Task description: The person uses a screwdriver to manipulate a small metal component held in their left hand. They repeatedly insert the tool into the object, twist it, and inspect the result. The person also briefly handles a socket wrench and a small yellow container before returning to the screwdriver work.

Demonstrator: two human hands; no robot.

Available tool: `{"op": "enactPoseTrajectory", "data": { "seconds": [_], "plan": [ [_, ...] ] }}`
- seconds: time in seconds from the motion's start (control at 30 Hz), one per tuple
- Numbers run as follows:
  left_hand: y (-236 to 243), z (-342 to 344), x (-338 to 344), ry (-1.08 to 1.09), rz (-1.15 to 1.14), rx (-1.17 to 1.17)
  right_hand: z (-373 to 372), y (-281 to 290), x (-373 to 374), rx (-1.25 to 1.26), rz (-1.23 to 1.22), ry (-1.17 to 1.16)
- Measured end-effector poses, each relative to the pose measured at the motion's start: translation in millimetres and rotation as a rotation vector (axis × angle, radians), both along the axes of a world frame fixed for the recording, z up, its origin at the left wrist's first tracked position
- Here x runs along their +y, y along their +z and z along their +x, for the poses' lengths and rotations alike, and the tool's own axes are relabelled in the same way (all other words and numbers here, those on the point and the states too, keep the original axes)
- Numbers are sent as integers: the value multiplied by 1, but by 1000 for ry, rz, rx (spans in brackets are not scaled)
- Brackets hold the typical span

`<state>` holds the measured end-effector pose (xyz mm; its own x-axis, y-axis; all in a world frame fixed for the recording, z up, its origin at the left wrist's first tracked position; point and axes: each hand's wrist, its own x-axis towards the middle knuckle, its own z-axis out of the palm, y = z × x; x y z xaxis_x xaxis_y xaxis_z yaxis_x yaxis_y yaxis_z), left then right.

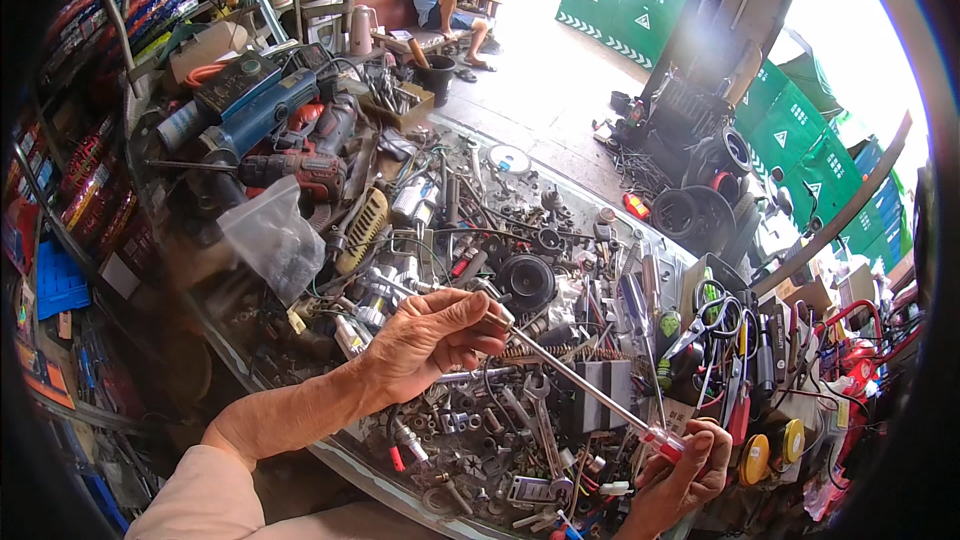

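Observation:
My right hand is closed around the red handle of a long screwdriver. Its shaft slants up and left to a small metal fitting. That fitting is pinched between the thumb and fingers of my left hand; its exact kind is unclear. The screwdriver tip meets the fitting or sits inside it; I cannot tell which. Beneath both hands lie a long coil spring, a grey finned block, an open-ended wrench and many loose nuts and fittings.
Metal parts crowd the bench around a round black disc. Power tools, including a red drill, and a plastic bag lie at left. Scissors stand in a holder at right. Another person sits far back on a bench.

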<state>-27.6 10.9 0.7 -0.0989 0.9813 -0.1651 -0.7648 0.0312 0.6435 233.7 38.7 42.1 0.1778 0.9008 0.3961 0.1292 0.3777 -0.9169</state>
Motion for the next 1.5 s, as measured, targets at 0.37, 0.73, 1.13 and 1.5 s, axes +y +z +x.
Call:
{"op": "enactPoseTrajectory", "data": {
  "seconds": [0.37, 0.73, 1.13, 1.5],
  "plan": [
    [0, -1, 0, -5, 13, -23, 18, -11, 8, -31, -38, 44],
    [-1, -1, 1, 25, -29, 14, 4, -1, 7, 99, -10, 165],
    [4, 5, 2, 54, -68, 76, 12, 3, 11, 128, -147, 143],
    [3, -1, 0, 6, -38, 15, 9, -13, 12, 133, 104, 56]
  ]
}}
